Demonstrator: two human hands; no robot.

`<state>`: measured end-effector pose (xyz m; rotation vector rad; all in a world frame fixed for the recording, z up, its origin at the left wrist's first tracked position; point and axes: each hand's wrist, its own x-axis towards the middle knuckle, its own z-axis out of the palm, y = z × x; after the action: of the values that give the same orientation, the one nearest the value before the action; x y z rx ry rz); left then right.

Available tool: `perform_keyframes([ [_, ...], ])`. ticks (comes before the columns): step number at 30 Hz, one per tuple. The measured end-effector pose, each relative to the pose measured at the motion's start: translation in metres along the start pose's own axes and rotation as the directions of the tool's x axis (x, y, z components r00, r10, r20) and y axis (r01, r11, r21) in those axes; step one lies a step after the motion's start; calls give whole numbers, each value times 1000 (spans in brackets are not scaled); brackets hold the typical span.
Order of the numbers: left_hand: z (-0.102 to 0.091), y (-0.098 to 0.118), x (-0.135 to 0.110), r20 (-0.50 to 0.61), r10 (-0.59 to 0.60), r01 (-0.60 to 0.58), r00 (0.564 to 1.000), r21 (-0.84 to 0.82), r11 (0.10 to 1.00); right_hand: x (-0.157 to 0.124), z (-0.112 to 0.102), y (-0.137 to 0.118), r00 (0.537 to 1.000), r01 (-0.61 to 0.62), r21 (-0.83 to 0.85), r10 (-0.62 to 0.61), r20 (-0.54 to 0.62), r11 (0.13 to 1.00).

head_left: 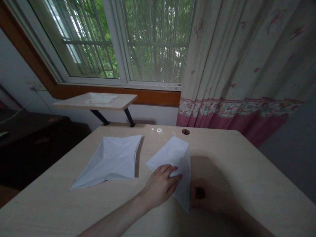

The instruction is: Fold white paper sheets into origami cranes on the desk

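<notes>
A folded sheet of white paper (179,153) lies on the table in front of me, one point toward the window and another toward me. My left hand (161,186) rests on its lower left part, fingers bent and holding the paper down. Along the paper's right edge is my right hand (209,197), in deep shadow, with thumb and forefinger curled together at the edge. What its other fingers do is too dark to make out. To the left sits a second white paper piece (118,156), creased and opened out with raised edges.
The light wooden table (247,171) has a round cable hole (185,132) near its back edge. A small raised shelf (123,102) on black brackets bears another white paper (101,97). Behind are a barred window and a long curtain (229,65); dark furniture (37,141) stands left.
</notes>
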<state>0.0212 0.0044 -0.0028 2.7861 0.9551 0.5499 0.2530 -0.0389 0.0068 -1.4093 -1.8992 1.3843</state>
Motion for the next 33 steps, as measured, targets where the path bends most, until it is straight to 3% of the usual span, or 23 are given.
perform_keyframes([
  [5, 2, -1, -3, -49, 9, -6, 999, 52, 999, 5, 1, 4, 989, 120, -34, -122, -85, 992],
  [9, 4, -5, -5, -85, 12, -7, 996, 53, 999, 7, 0, 7, 955, 182, -295, -240, -175, 938],
  [15, 5, -5, -6, -65, -13, 15, 998, 39, 999, 9, 0, 14, 827, 302, -582, -511, -235, 755],
  [22, 4, -4, -5, -40, -10, 11, 999, 31, 999, 7, -3, 24, 707, 375, -707, -678, -201, 600],
  [27, 9, -6, -7, -126, 66, -63, 990, 29, 998, 12, -3, 32, 671, 293, -843, -725, -155, 452],
  [33, 13, -6, -8, -213, 63, -68, 975, -19, 997, 19, 5, 33, 627, 112, -922, -746, -224, 371],
])
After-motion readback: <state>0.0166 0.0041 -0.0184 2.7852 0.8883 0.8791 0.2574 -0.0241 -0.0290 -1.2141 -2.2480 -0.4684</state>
